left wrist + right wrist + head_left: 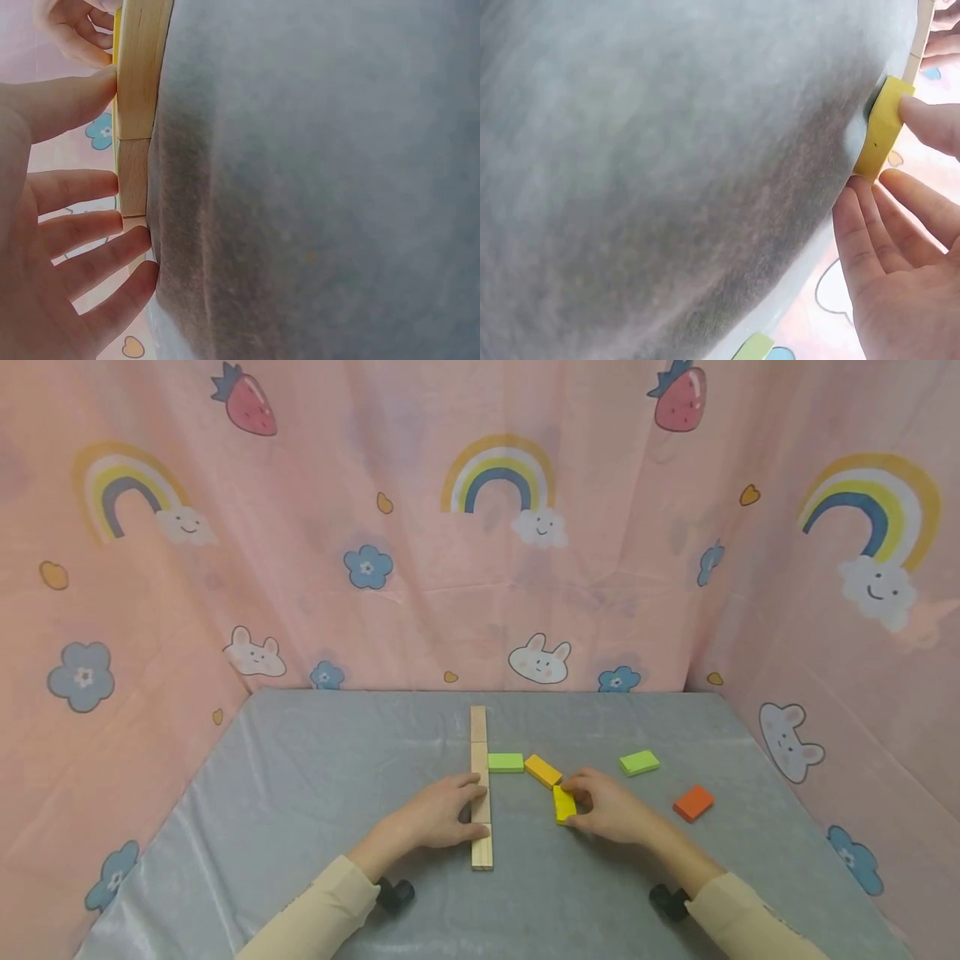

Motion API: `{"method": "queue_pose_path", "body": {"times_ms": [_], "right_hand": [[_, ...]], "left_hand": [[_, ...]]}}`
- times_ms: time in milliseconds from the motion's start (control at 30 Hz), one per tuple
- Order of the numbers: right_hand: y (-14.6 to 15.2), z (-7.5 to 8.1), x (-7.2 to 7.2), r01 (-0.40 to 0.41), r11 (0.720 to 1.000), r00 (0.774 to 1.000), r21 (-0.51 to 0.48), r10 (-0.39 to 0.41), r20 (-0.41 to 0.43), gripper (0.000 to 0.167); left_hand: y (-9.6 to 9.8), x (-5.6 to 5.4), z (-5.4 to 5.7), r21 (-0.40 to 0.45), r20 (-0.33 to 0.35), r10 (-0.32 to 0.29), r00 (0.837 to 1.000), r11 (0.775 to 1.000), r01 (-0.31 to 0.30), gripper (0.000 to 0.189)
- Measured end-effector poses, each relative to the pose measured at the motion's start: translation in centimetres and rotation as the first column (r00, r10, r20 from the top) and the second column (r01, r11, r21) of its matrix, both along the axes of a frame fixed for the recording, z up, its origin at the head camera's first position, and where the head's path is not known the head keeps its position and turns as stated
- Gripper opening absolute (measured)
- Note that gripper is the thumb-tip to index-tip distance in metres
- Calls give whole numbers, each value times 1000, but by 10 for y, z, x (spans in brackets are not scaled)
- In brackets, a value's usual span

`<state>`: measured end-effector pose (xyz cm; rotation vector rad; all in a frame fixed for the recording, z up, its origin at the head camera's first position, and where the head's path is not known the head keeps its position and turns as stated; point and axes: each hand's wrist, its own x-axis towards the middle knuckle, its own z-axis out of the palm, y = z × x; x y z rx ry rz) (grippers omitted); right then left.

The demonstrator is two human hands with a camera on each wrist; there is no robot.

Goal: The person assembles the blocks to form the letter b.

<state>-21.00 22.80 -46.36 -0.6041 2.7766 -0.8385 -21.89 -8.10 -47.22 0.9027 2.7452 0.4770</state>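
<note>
Head view, wood row (482,853): plain blocks end to end, a straight line running away from the person across the grey table (300,760).
Head view, left hand (442,814): laid over the wood row, thumb and fingers spread wide and touching it.
Head view, yellow block (565,807): here's the action, right of the wood row, pinched by the right hand (611,810)!
Head view, bent chain: green block (506,763) up against the wood row, orange block (543,772) slanting on from it, yellow block at the near end; whether orange and yellow touch, I can't tell.
Head view, out right: loose green block (639,763) and red block (693,803), well apart from each other.
Left wrist view, left hand: fingers fanned straight along the wood row, thumb against it; right hand peeking in beyond.
Right wrist view, yellow block: a narrow grip, thumb on one end, fingertips by the other, the wood row behind; resting or just lifted, can't say.
</note>
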Motion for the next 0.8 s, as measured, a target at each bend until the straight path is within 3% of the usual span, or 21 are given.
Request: {"method": "queue_pose_path", "body": {"times_ms": [600,800], "right_hand": [[11,-1,1,-37,999,999,-36,36,-22,42],[25,6,8,-20,998,1000,-52,19,-9,39]], "left_hand": [[1,1,3,6,-3,-3,1000,1000,3,64],[1,1,2,3,-3,-4,1000,1000,4,64]]}}
